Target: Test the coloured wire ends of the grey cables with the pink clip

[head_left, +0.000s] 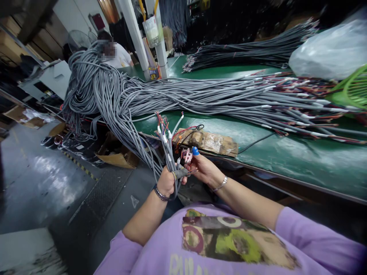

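Note:
Several grey cables [169, 152] with stripped, coloured wire ends are bunched in my left hand [167, 181], whose fingers are wrapped round them. Their ends point up over the table edge. Just to the right, my right hand [205, 168] has its fingers closed on a small pinkish connector [187, 156] with thin wires. A blue cover sits on my right thumb. One grey cable end bends across between the two hands, its bare wires close to my right fingers.
A thick bundle of grey cables [172, 93] lies along the green table [286, 156] and hangs off its left end. Behind are dark cables [243, 53], a plastic bag [329, 49] and a green basket [355, 89]. A wooden board [220, 144] lies at the front edge. A person [122, 55] sits beyond.

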`<state>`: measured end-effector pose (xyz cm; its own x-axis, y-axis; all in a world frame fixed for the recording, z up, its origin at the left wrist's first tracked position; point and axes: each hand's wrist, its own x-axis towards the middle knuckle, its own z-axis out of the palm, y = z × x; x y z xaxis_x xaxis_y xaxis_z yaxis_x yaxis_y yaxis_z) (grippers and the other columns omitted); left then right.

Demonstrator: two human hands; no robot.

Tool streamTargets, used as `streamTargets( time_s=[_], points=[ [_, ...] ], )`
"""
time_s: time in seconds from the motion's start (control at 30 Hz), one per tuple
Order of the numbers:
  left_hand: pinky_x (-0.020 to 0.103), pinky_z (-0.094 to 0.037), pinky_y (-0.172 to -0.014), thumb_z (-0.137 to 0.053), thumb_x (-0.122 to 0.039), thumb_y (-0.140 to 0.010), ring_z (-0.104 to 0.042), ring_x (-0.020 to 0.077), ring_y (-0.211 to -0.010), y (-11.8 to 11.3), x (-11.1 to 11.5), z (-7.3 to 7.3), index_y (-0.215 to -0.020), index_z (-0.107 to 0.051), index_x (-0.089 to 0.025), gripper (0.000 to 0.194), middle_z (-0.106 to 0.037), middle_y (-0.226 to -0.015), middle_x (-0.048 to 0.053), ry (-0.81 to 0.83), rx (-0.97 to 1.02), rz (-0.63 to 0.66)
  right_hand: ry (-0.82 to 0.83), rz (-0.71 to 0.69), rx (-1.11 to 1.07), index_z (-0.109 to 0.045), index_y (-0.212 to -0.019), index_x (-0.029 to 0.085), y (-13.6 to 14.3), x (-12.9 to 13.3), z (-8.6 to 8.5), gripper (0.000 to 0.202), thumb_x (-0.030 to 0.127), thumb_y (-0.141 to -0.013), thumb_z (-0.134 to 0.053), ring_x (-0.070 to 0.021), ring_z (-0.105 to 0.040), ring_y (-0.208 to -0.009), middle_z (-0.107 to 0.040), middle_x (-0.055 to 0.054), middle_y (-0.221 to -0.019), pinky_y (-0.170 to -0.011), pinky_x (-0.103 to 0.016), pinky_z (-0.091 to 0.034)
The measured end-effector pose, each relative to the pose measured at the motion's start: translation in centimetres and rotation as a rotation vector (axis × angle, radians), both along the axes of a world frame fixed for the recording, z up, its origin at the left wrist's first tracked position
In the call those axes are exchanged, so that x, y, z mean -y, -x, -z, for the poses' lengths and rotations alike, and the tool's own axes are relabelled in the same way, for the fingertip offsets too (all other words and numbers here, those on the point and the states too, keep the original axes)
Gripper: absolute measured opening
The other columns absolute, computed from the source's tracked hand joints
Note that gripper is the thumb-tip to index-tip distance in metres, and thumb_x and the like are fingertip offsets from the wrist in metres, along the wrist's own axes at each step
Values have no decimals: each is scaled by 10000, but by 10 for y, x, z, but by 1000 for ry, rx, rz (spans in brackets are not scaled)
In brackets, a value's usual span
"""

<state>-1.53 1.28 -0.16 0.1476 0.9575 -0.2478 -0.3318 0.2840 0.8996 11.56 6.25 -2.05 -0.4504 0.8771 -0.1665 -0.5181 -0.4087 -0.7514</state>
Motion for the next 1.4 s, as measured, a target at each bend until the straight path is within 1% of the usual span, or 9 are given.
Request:
streamTargets(
  time_s=[0.13, 0.33, 0.5, 0.63, 0.8, 0.9, 1.07, 1.27, 1.4],
  points=[
    [213, -363, -405, -790, -351, -582, -484, 83, -382, 1, 0, 4, -597, -567, -136, 311, -535, -447, -22, -11, -6, 15, 144, 81, -85, -601, -780, 187, 2, 1, -3, 415, 594, -724, -662, -116, -530, -543, -603, 7, -647, -564, -273, -489],
    [211, -348, -400, -798, -352, -570, -485, 83, -376, 0, 0, 4, -595, -559, -138, 322, -534, -441, -26, -18, -15, 4, 130, 12, -57, -582, -820, 194, 2, 3, -7, 527, 713, -746, -526, -150, -570, -601, -610, -20, -678, -576, -298, -500],
    [226, -362, -408, -794, -394, -568, -480, 92, -371, 0, 6, 0, -597, -543, -151, 350, -534, -433, -28, -35, -41, -27, 157, -32, -41, -592, -868, 194, -8, 7, -9, 542, 709, -800, -439, -133, -553, -594, -619, -36, -755, -562, -268, -483],
    [241, -396, -444, -776, -393, -600, -496, 99, -394, -1, 13, 2, -586, -555, -158, 322, -553, -452, -21, -85, -65, -73, 111, -55, -21, -604, -844, 203, -13, 11, -13, 425, 609, -836, -481, -131, -541, -604, -621, -36, -775, -573, -268, -484],
    [227, -382, -443, -762, -340, -627, -489, 90, -409, -5, 14, 3, -581, -584, -153, 262, -563, -460, -17, -130, -46, -152, 82, 11, 0, -630, -802, 185, -12, 11, -14, 238, 423, -792, -645, -113, -519, -599, -612, -15, -740, -587, -260, -474],
    [221, -372, -436, -758, -321, -631, -484, 87, -407, -7, 13, 2, -579, -588, -152, 245, -566, -458, -16, -135, -31, -170, 61, 63, 25, -643, -800, 177, -11, 10, -9, 316, 492, -772, -650, -115, -518, -598, -602, -11, -701, -583, -260, -464],
    [225, -375, -438, -756, -327, -626, -485, 90, -405, -8, 11, 0, -570, -589, -147, 252, -568, -451, -7, -118, -51, -171, -77, 123, 157, -657, -753, 191, -11, 8, 1, 445, 633, -740, -610, -135, -526, -611, -608, -16, -654, -591, -266, -443],
    [223, -377, -433, -765, -349, -596, -481, 90, -397, -11, 10, 1, -584, -587, -147, 270, -561, -444, -14, -87, -48, -214, 122, 18, -55, -656, -788, 195, -11, 3, 0, 387, 579, -736, -664, -115, -542, -605, -638, -7, -711, -598, -263, -469],
    [217, -382, -430, -755, -324, -598, -491, 91, -398, -13, 12, 2, -603, -596, -143, 241, -570, -451, -15, -60, -60, -256, 204, 47, -140, -677, -783, 191, -8, 0, 3, 325, 509, -727, -713, -101, -562, -609, -653, 12, -685, -617, -240, -489]
  ],
)
